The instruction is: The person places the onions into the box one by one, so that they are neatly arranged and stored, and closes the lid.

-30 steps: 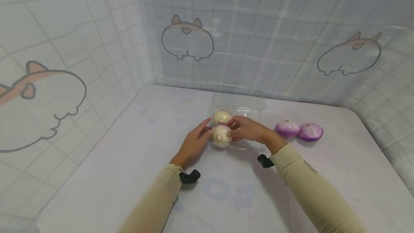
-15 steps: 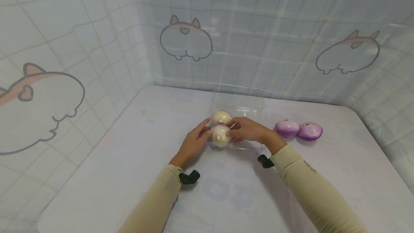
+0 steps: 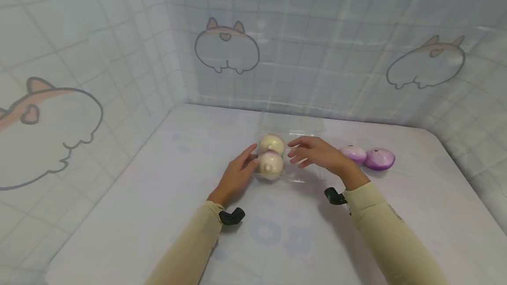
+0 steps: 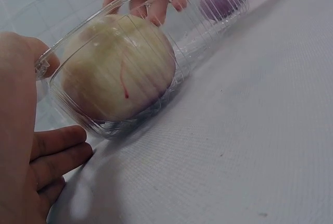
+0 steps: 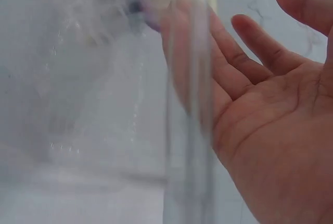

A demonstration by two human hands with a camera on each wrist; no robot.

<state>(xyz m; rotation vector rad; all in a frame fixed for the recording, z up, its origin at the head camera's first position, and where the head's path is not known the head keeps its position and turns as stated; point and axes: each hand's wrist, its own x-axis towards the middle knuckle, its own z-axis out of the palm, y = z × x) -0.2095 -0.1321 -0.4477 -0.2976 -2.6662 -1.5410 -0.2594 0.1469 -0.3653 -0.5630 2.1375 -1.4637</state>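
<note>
Container: a clear plastic clamshell box (image 3: 291, 155) sits at the centre of the head view on the desk (image 3: 130, 206), its transparent lid standing open toward the back wall.
Contents: two pale onions lie in the left part of the box, the rear onion (image 3: 271, 144) just behind the front onion (image 3: 270, 165), the two touching; the right part of the box shows nothing inside it.
Wrist close-up: in the left wrist view the front onion (image 4: 118, 67) fills the ribbed plastic wall, with a thin red streak on its skin.
Left hand: the left hand (image 3: 236, 176) rests against the left side of the box, fingers straight and relaxed, gripping nothing.
Right hand: the right hand (image 3: 317, 154) hovers above the right part of the box, fingers spread and loose, holding nothing; the right wrist view shows its bare palm (image 5: 281, 146) beside blurred plastic.
Outside: two purple onions (image 3: 368, 156) lie side by side on the desk, right of the box, partly behind the right wrist.
</note>
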